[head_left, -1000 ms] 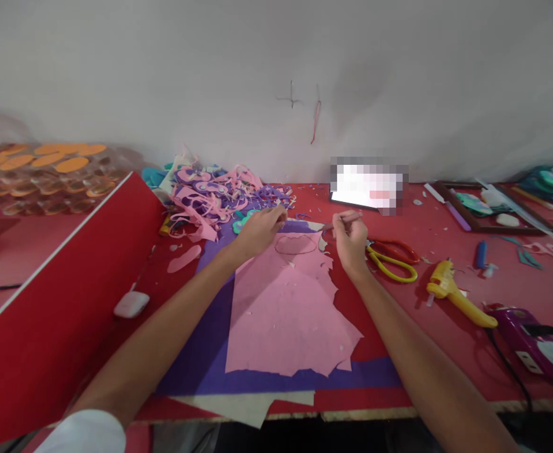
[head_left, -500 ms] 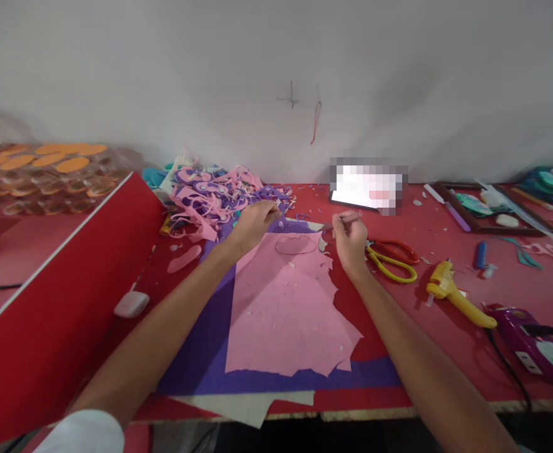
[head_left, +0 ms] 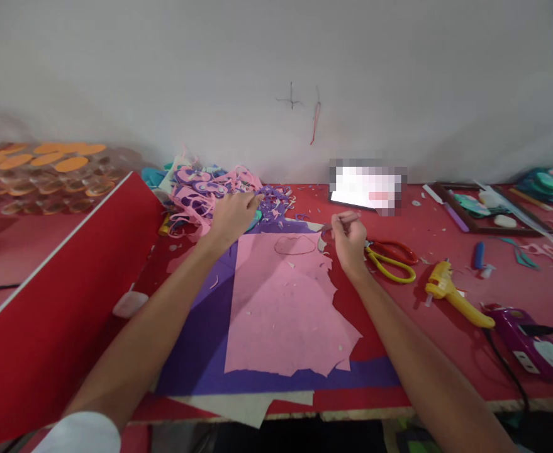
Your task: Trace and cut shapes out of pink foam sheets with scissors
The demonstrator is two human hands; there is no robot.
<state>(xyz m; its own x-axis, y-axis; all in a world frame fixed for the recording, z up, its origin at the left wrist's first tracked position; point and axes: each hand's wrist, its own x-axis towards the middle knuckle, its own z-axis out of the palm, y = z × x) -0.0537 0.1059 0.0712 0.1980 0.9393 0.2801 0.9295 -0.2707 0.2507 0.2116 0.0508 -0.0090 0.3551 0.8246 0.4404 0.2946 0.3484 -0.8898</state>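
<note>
A pink foam sheet with a ragged edge lies on a purple sheet in front of me. A dark outline is drawn near its far edge. My right hand is closed on a thin pencil-like stick beside that outline. My left hand reaches out over the far left corner of the sheets. Its fingers rest on a pile of pink and purple cut scraps and a teal piece. Whether it grips anything there is hidden.
Red-and-yellow scissors lie just right of my right hand, then a yellow glue gun and a purple device with a cord. A red board slants up at the left. A dark frame and teal pieces sit far right.
My left hand has slid left and away from the drawn outline to the scrap pile. My right hand has stayed in place with the stick.
</note>
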